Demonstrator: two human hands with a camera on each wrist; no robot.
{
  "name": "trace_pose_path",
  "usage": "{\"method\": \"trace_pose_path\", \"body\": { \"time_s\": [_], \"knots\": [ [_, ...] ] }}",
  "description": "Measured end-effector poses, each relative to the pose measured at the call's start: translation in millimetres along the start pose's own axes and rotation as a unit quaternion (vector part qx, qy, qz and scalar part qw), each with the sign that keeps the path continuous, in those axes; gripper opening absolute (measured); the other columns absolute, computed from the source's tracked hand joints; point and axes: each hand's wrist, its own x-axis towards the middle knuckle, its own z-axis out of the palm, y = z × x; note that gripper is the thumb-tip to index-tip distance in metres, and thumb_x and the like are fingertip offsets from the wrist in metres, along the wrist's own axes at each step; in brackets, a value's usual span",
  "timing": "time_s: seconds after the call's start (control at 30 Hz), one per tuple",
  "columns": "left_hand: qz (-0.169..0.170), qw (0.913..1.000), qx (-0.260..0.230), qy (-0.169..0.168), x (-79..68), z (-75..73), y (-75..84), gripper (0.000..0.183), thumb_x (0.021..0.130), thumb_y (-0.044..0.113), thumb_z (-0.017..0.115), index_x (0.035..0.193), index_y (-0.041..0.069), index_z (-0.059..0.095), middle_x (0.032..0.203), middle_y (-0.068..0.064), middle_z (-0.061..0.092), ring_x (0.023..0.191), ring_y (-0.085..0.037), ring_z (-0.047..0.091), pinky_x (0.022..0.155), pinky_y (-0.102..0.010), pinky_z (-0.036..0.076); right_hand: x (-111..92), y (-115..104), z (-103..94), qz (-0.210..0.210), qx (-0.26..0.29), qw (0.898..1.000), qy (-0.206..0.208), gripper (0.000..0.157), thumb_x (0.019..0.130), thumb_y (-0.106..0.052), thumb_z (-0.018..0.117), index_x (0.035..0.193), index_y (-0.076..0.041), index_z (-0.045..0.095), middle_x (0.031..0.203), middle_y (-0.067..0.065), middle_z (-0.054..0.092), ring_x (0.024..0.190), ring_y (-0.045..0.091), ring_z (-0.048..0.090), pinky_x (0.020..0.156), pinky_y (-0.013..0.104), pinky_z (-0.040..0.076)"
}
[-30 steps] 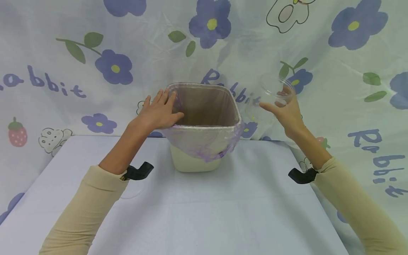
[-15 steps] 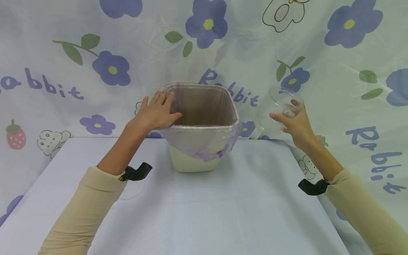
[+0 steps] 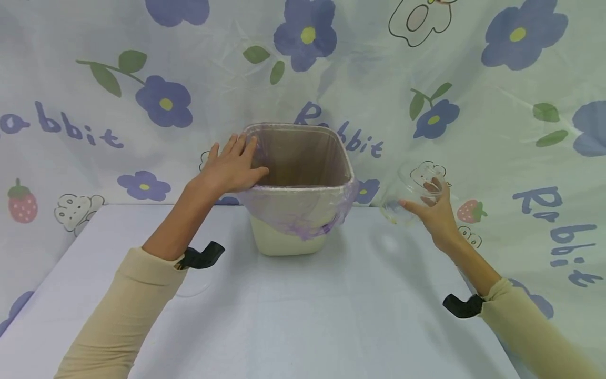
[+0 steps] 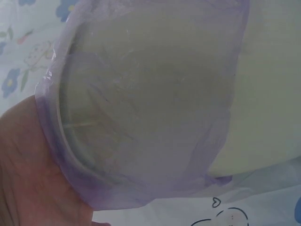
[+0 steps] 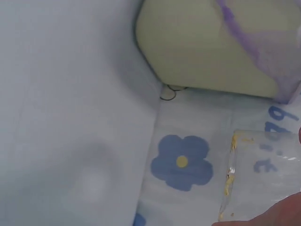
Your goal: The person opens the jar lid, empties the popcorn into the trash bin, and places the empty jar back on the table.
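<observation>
A cream bin point(image 3: 289, 239) lined with a translucent purple bag point(image 3: 303, 210) stands at the back of the white table. My left hand point(image 3: 230, 167) rests on the bin's left rim, fingers spread and fairly straight; in the left wrist view the palm lies against the bag-covered edge. Right of the bin, my right hand point(image 3: 435, 213) grips a clear plastic jar point(image 3: 395, 197) between thumb and fingers, above the back edge of the table. The right wrist view shows yellow residue point(image 5: 229, 183) along the bottom edge of the jar.
A thin clear round object point(image 3: 194, 290) lies flat on the table point(image 3: 303, 321), partly behind the left forearm. A cloth backdrop point(image 3: 227, 89) printed with flowers and rabbits hangs right behind the bin.
My right hand has moved the clear jar lower and a little to the right, down toward table height. The left hand keeps its place on the bin rim.
</observation>
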Motion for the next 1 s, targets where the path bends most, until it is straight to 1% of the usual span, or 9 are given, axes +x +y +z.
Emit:
{"method": "trace_pose_path", "body": {
  "time_s": [0.17, 0.23, 0.33, 0.47, 0.57, 0.67, 0.77, 0.9, 1.0],
  "knots": [
    [-0.002, 1.0000, 0.000, -0.002, -0.3, 0.2, 0.0, 0.081, 0.105, 0.044, 0.039, 0.158, -0.001, -0.002, 0.163, -0.025, -0.009, 0.149, -0.039, -0.011, 0.114, -0.063, -0.008, -6, 21, -3.8, 0.010, 0.014, 1.000, 0.018, 0.106, 0.091, -0.020, 0.076, 0.159, -0.019, -0.005, 0.163, 0.016, 0.009, 0.147, 0.041, 0.014, 0.115, 0.055, 0.025],
    [-0.002, 1.0000, -0.001, -0.002, -0.2, 0.3, 0.3, 0.080, 0.105, 0.044, 0.039, 0.158, -0.001, -0.002, 0.163, -0.025, -0.009, 0.149, -0.039, -0.011, 0.114, -0.063, -0.008, -8, 30, -5.7, 0.017, 0.021, 0.999, 0.025, 0.106, 0.090, -0.018, 0.077, 0.159, -0.019, -0.004, 0.163, 0.016, 0.010, 0.147, 0.040, 0.014, 0.115, 0.053, 0.025],
    [-0.002, 1.0000, -0.002, 0.000, 0.2, 0.7, 0.3, 0.081, 0.105, 0.044, 0.039, 0.158, -0.001, -0.002, 0.163, -0.025, -0.009, 0.149, -0.039, -0.011, 0.114, -0.063, -0.008, -13, 46, -6.5, 0.021, 0.018, 0.999, 0.032, 0.107, 0.089, -0.014, 0.078, 0.159, -0.015, -0.003, 0.163, 0.017, 0.010, 0.148, 0.040, 0.011, 0.116, 0.052, 0.021],
    [-0.001, 1.0000, -0.001, 0.000, 0.8, 0.4, -0.1, 0.081, 0.105, 0.044, 0.039, 0.158, -0.001, -0.002, 0.163, -0.025, -0.009, 0.149, -0.039, -0.011, 0.113, -0.063, -0.009, -23, 68, -4.9, 0.023, 0.000, 0.999, 0.024, 0.110, 0.087, -0.010, 0.078, 0.159, -0.010, -0.005, 0.164, 0.019, 0.008, 0.149, 0.043, 0.005, 0.118, 0.054, 0.013],
    [-0.002, 1.0000, 0.001, -0.001, 0.3, 0.2, -0.6, 0.080, 0.105, 0.044, 0.039, 0.158, -0.001, -0.002, 0.163, -0.026, -0.009, 0.149, -0.040, -0.011, 0.114, -0.063, -0.008, -31, 84, -3.9, 0.028, -0.009, 0.999, 0.016, 0.111, 0.086, -0.009, 0.079, 0.158, -0.007, -0.006, 0.163, 0.022, 0.007, 0.148, 0.046, 0.006, 0.118, 0.054, 0.013],
    [-0.001, 1.0000, 0.002, -0.002, 0.5, 0.0, -0.3, 0.080, 0.105, 0.044, 0.039, 0.158, 0.000, -0.002, 0.163, -0.026, -0.008, 0.149, -0.039, -0.011, 0.114, -0.063, -0.007, -37, 97, -4.6, 0.035, 0.000, 0.999, 0.011, 0.112, 0.086, -0.008, 0.079, 0.158, -0.007, -0.007, 0.162, 0.024, 0.006, 0.147, 0.048, 0.008, 0.117, 0.054, 0.016],
    [-0.001, 1.0000, 0.003, -0.003, 0.7, -0.2, -0.4, 0.080, 0.105, 0.044, 0.038, 0.158, 0.000, -0.002, 0.163, -0.026, -0.008, 0.149, -0.039, -0.011, 0.114, -0.063, -0.007, -43, 107, -5.9, 0.044, 0.012, 0.999, 0.010, 0.113, 0.086, -0.006, 0.079, 0.158, -0.011, -0.007, 0.162, 0.024, 0.003, 0.147, 0.047, 0.006, 0.117, 0.054, 0.015],
    [-0.001, 1.0000, 0.002, -0.003, 0.2, -0.2, -0.4, 0.080, 0.105, 0.044, 0.038, 0.158, 0.000, -0.002, 0.163, -0.026, -0.009, 0.149, -0.039, -0.011, 0.114, -0.063, -0.007, -51, 117, -8.7, 0.060, 0.014, 0.998, 0.007, 0.115, 0.086, -0.007, 0.079, 0.158, -0.016, -0.011, 0.164, 0.023, -0.002, 0.148, 0.047, 0.001, 0.117, 0.056, 0.012],
    [0.000, 1.0000, 0.000, -0.003, 0.3, -0.4, -0.5, 0.080, 0.105, 0.044, 0.038, 0.158, -0.001, -0.002, 0.163, -0.026, -0.009, 0.149, -0.039, -0.012, 0.114, -0.063, -0.008, -57, 122, -10.8, 0.072, 0.008, 0.997, 0.003, 0.117, 0.087, -0.010, 0.078, 0.158, -0.016, -0.014, 0.164, 0.020, -0.006, 0.148, 0.046, -0.001, 0.117, 0.056, 0.012]
  ]
}}
